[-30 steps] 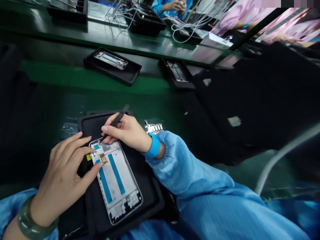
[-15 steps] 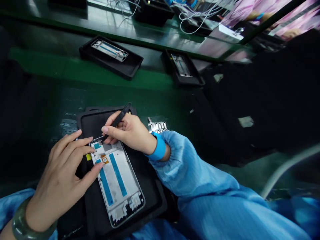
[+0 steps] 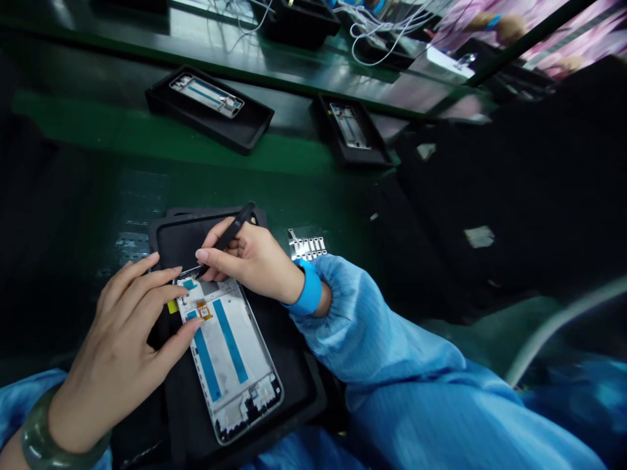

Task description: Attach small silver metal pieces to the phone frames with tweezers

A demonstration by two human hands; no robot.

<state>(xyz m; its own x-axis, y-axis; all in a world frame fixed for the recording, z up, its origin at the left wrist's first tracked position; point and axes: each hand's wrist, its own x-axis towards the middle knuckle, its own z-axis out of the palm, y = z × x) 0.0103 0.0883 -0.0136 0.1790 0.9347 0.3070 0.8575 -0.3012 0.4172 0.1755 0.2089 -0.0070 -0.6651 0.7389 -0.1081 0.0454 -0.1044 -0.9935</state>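
A silver phone frame (image 3: 255, 346) with blue strips lies in a black tray (image 3: 298, 391). My right hand (image 3: 249, 258) is closed round a black pen-like tool (image 3: 235, 225), its tip down at the frame's upper end. My left hand (image 3: 132, 326) has its fingers spread, with the fingertips and thumb resting on the frame's upper left edge. Between them an orange flex piece (image 3: 204, 311) shows on the frame. A yellow tab (image 3: 172, 306) sticks out at the left edge.
Perforated metal pieces (image 3: 307, 247) lie right of the tray. Two black trays (image 3: 255, 134) (image 3: 379, 153) with phone frames stand farther back. White cables (image 3: 362, 55) lie on the shelf (image 3: 196, 32). A person in pink (image 3: 543, 26) is at the upper right.
The two back trays have moved slightly left in the view on the belt. At the upper right the other person's arm has shifted. My hands and the phone frame have barely moved.
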